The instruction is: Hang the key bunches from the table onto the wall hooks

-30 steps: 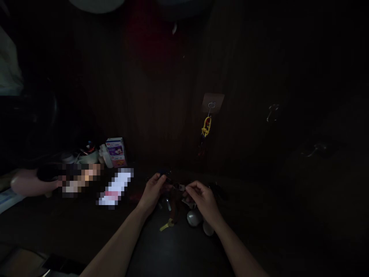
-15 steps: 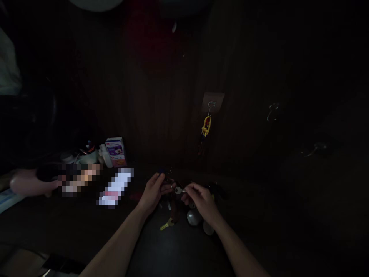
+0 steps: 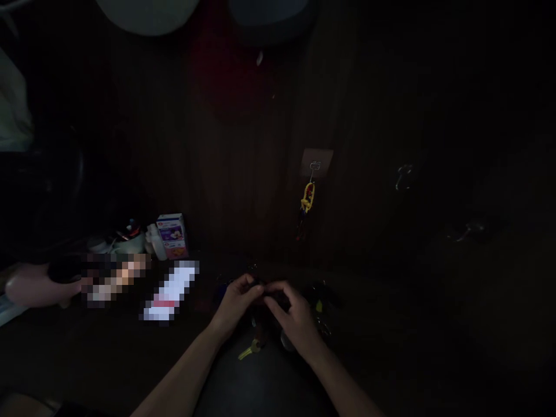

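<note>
My left hand (image 3: 237, 301) is closed in a pinch, its fingertips meeting those of my right hand (image 3: 297, 318). Between them is a dark key ring, mostly covered by the fingers. The silver key that my right fingers pinched a moment ago is hidden in the grip. A brass key (image 3: 249, 350) shows below the hands, beside a brown tag (image 3: 259, 333). Partly behind my right hand sits a rounded silvery object (image 3: 286, 343). Dark shadow blurs the small things around the fingers.
A yellow-corded charm (image 3: 307, 198) hangs from a wall hook (image 3: 315, 165). Further hooks (image 3: 403, 176) are to the right. On the left stand small boxes (image 3: 172, 234), a white bottle (image 3: 157, 242) and a pink object (image 3: 35, 285), near a bright blurred-out panel (image 3: 171, 289).
Both hands have come together at the fingertips, and the silver key in my right fingers has gone out of sight. The whole view has shifted slightly, with things lower in frame.
</note>
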`<state>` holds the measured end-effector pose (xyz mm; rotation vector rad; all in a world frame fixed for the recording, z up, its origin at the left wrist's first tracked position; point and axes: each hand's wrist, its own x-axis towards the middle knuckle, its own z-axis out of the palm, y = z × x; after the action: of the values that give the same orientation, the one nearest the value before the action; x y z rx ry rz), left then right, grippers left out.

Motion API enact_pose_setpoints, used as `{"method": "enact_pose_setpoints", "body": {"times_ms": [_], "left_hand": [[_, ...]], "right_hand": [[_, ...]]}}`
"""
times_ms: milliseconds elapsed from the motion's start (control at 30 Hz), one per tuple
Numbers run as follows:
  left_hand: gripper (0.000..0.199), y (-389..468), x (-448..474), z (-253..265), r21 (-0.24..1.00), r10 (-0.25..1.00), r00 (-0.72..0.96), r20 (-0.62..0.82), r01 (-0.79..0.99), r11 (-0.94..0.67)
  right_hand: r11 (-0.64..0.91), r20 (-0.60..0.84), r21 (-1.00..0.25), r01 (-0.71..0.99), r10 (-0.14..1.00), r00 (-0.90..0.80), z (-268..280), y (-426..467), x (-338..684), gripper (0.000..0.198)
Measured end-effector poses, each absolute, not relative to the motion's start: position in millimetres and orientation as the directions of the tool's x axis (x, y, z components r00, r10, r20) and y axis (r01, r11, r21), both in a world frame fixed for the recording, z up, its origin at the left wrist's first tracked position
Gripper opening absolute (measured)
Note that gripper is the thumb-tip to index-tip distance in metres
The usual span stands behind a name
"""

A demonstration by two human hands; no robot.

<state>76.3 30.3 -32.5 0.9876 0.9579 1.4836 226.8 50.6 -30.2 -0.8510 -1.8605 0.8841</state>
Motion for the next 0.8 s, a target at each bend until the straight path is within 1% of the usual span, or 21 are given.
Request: {"method": "enact_pose_setpoints", "body": {"times_ms": [67,133,233,300,400,467,533,600,667,733,800], "left_hand": [[0.037,29.0,77.3,-30.3,0.956,0.987,-0.089,0.131,-0.254,-0.15],[0.037,28.4,77.4,-29.5,0.967,0.987,-0.08,0.142,-0.203,-0.156],[0.036,28.8,76.2,-30.6,0.972,0.986,-0.098,0.137,-0.177,-0.153],[0.036,30.0,74.9,-31.7,0.973,0.983,-0.13,0.126,-0.177,-0.148],[0.036,33.1,72.9,-33.4,0.976,0.967,-0.223,0.122,-0.152,-0.158],[0.034,35.9,72.1,-35.5,0.977,0.948,-0.284,0.145,-0.107,-0.182],[0.034,38.5,72.2,-38.8,0.979,0.936,-0.307,0.172,-0.056,-0.198],[0.033,39.9,72.9,-43.1,0.979,0.937,-0.289,0.197,0.009,-0.203],[0.032,39.8,74.0,-47.6,0.972,0.941,-0.25,0.229,0.108,-0.208],[0.029,38.3,74.6,-51.5,0.954,0.949,-0.188,0.254,0.212,-0.214],[0.027,36.3,74.6,-54.3,0.933,0.958,-0.115,0.261,0.285,-0.22]], "right_hand": [[0.545,0.447,-0.811,0.215,0.813,-0.374,-30.7,51.0,225.1,0.008],[0.549,0.443,-0.804,0.23,0.81,-0.385,-30.3,51.4,225.7,0.005],[0.532,0.428,-0.81,0.247,0.824,-0.371,-29.0,52.6,230.9,0.004],[0.516,0.446,-0.828,0.22,0.844,-0.299,-28.8,55.7,236.4,0.007],[0.467,0.451,-0.874,0.133,0.883,-0.132,-27.5,64.1,245.0,0.015],[0.434,0.432,-0.897,0.084,0.901,-0.043,-22.5,70.4,249.7,0.019],[0.421,0.423,-0.905,0.063,0.906,0.018,-12.2,76.7,253.0,0.023],[0.445,0.448,-0.893,0.064,0.892,0.06,3.7,83.9,254.7,0.026],[0.505,0.511,-0.859,0.084,0.854,0.095,23.1,93.4,254.9,0.026],[0.571,0.584,-0.811,0.126,0.797,0.154,43.5,105.5,253.7,0.026],[0.602,0.615,-0.788,0.13,0.763,0.197,62.5,119.2,251.2,0.026]]}}
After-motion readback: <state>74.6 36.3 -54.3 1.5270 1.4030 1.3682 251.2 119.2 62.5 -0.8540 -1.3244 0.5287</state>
